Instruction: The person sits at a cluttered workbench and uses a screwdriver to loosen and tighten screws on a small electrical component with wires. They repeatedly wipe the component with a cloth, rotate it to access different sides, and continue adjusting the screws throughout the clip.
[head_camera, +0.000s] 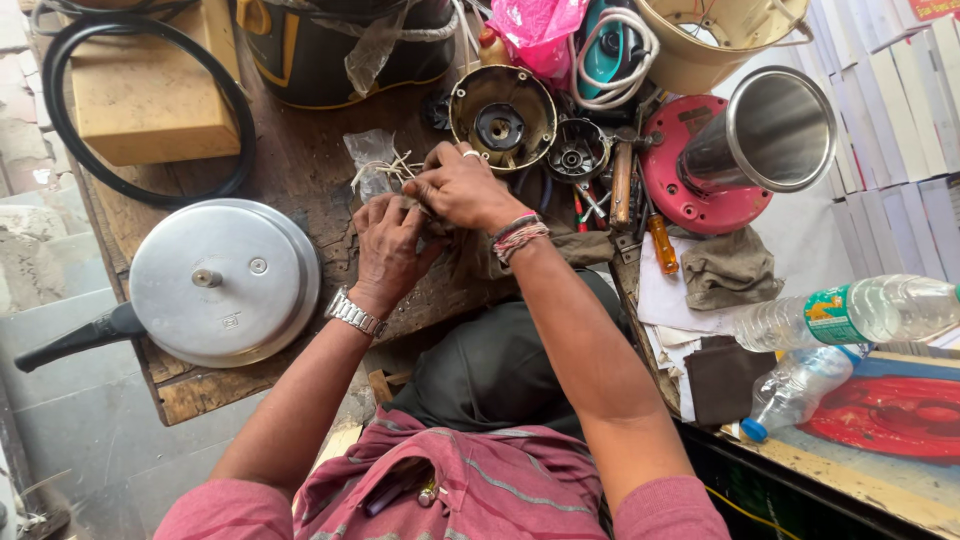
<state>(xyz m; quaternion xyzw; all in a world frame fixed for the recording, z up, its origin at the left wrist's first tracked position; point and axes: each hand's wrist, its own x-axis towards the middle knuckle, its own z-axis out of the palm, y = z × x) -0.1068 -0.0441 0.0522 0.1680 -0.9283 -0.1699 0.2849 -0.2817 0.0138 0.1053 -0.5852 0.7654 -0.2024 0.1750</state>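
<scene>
Worn wooden desk (290, 170), crowded: pressure cooker lid (222, 282) at left, round metal housing (502, 118) and steel cup (772, 132) beyond. Left hand (390, 245) and right hand (462, 187) meet mid-desk, fingers pinched on a small dark part (412, 207) trailing pale strings (385, 170).

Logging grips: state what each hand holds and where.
Both the left hand and right hand pinch a small dark part between the fingertips; what it is cannot be told.
</scene>
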